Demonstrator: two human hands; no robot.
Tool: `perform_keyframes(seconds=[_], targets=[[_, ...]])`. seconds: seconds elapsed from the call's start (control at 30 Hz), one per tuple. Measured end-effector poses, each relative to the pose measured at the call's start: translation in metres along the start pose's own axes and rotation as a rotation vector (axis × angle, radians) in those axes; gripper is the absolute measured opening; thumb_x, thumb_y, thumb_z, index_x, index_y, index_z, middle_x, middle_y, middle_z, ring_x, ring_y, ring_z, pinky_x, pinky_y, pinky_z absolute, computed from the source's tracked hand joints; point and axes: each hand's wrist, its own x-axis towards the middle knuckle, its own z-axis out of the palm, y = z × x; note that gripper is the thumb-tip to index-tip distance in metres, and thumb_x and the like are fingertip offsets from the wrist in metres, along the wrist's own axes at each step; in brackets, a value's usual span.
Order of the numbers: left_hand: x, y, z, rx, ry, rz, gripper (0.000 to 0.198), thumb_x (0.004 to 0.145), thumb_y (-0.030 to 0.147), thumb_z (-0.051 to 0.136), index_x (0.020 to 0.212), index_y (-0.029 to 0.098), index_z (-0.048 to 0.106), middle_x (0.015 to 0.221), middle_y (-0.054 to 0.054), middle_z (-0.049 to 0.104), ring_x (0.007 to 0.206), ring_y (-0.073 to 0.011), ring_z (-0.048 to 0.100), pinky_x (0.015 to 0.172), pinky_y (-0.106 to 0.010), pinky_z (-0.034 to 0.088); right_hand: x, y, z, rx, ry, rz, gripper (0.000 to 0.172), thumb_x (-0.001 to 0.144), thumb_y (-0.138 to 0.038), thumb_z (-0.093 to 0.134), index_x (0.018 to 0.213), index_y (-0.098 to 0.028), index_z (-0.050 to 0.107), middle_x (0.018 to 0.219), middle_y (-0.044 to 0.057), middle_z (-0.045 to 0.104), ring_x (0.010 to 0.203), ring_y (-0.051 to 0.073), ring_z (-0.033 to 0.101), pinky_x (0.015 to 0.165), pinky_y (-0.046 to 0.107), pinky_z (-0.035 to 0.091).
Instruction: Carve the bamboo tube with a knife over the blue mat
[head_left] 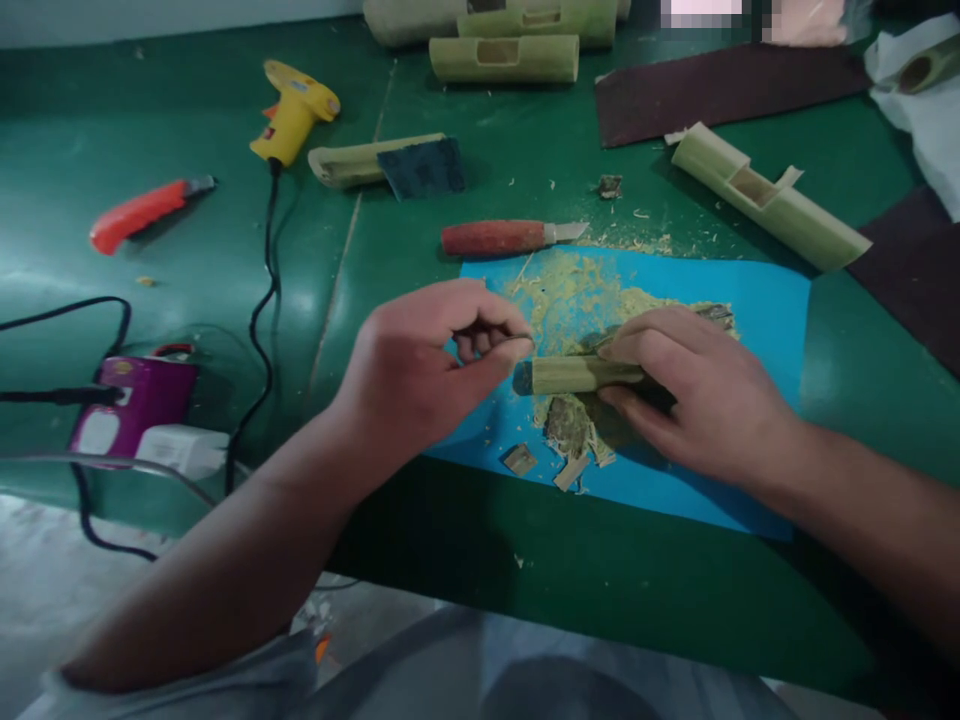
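Note:
My right hand [694,390] grips a short green bamboo piece [574,375], holding it level over a blue sheet [757,310] strewn with bamboo shavings [581,295]. My left hand [427,360] is curled in a loose fist, thumb tip touching the free end of the bamboo; what its fingers hold, if anything, I cannot make out. A red-handled carving knife [499,237] lies just beyond the sheet. Small bamboo chips [544,462] lie at the sheet's near edge.
On the green table are a yellow glue gun [294,113] with its black cord, a red utility knife [142,213], and cut bamboo tubes [769,195] [504,58]. Dark sandpaper sheets [720,85] lie at the back. A purple power strip [139,400] sits at left.

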Motion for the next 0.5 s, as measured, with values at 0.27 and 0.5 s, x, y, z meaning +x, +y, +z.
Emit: perform_keyframes(seconds=[0.27, 0.5], targets=[[-0.002, -0.008, 0.021, -0.052, 0.064, 0.052, 0.011, 0.088, 0.014, 0.070, 0.088, 0.025, 0.072, 0.079, 0.001, 0.069, 0.064, -0.0119, 0.058, 0.065, -0.028, 0.052, -0.006, -0.004, -0.004, -0.137, 0.107, -0.001, 0.015, 0.096, -0.031, 0.057, 0.102, -0.023, 0.068, 0.098, 0.009, 0.073, 0.099, 0.030, 0.067, 0.086, 0.046, 0.051], [0.000, -0.015, 0.027, -0.128, 0.076, -0.021, 0.009, 0.087, 0.017, 0.073, 0.087, 0.026, 0.070, 0.076, 0.002, 0.069, 0.067, -0.0141, 0.062, 0.064, -0.030, 0.053, -0.005, -0.004, -0.005, -0.118, 0.092, 0.017, 0.018, 0.096, -0.031, 0.056, 0.105, -0.023, 0.069, 0.099, 0.009, 0.074, 0.098, 0.029, 0.067, 0.086, 0.044, 0.051]])
